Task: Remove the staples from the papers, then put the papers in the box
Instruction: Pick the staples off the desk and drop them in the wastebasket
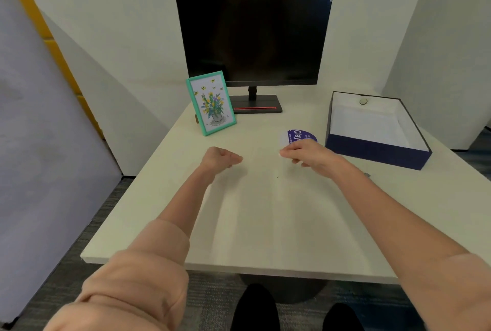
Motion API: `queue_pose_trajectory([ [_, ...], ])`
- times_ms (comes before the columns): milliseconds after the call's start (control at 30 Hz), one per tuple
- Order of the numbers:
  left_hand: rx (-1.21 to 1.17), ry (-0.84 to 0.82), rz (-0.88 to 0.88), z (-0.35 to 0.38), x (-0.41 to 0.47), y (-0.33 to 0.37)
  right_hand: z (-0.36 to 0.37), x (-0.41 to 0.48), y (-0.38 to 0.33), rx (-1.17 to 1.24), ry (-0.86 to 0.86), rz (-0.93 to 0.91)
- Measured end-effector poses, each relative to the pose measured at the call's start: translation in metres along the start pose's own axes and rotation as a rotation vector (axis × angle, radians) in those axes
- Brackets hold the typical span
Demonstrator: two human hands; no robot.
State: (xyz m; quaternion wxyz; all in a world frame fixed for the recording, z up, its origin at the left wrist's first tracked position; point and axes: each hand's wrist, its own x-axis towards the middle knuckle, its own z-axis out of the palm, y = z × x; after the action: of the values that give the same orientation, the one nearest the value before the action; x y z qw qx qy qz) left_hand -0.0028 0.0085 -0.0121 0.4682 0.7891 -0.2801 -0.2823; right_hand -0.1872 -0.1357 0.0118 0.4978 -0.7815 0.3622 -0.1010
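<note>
Two hands mid-table, paper beside the box

Both forearms reach in over the near edge of the table (265,224), and a wide stretch of tabletop shows between that edge and the hands. The left hand (221,158) is clenched in a fist, with nothing seen in it. The right hand (309,155) lies over the paper (299,136), a white sheet with purple print. I cannot tell whether it grips the sheet. The paper sits just left of the box (377,148), near the right edge. The box is open, navy outside and white inside, with a small round disc (363,102) on its far inner wall. A monitor (252,38) stands at the far edge, and a frame (211,102) leans at its left.
</note>
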Motion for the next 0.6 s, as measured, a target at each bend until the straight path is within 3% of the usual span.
queue_pose_trajectory([
  [233,0.012,-0.174,0.208,0.072,-0.042,0.063,-0.056,-0.072,0.020,0.132,0.170,0.030],
  [433,-0.009,-0.522,0.398,0.200,-0.108,0.125,-0.134,-0.172,0.065,0.202,0.431,0.051],
  [600,0.014,-0.794,0.448,0.310,-0.182,0.157,-0.204,-0.275,0.132,0.274,0.683,0.157],
])
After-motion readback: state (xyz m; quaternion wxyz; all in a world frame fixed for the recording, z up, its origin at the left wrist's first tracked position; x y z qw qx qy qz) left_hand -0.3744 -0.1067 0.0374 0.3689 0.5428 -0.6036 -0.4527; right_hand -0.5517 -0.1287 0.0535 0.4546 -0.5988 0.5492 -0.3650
